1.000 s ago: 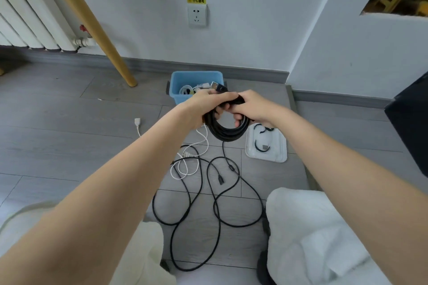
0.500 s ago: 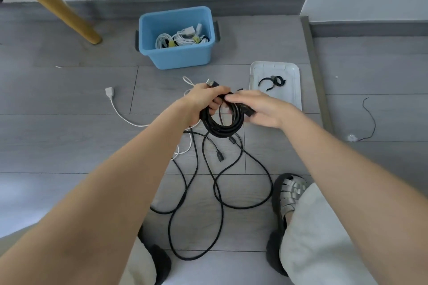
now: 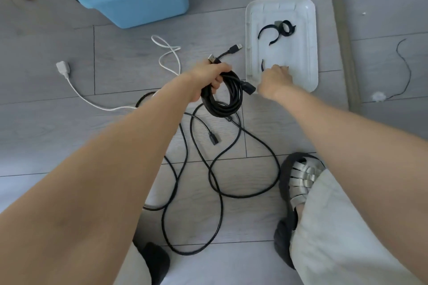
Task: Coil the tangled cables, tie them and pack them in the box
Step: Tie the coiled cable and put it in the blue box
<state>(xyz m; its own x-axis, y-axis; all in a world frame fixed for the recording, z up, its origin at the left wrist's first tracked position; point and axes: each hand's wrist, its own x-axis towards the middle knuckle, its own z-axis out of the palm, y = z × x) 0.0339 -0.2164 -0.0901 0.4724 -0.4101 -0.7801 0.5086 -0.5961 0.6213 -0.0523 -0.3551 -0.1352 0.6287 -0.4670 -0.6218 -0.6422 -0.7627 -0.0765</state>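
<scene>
Your left hand [image 3: 209, 76] grips the coiled black round cable [image 3: 223, 97] above the floor so its loops stay together. Your right hand [image 3: 274, 81] reaches a black strap [image 3: 262, 65] in the white plastic tray [image 3: 309, 58]; I cannot tell its grip. 1 blue plastic box [image 3: 143, 7] waits beyond.

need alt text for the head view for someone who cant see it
A person's left hand grips a coiled black cable above the floor, while the right hand reaches onto a white tray holding black ties. More black and white cables lie loose on the floor, and a blue box holds tied white cables.
</scene>
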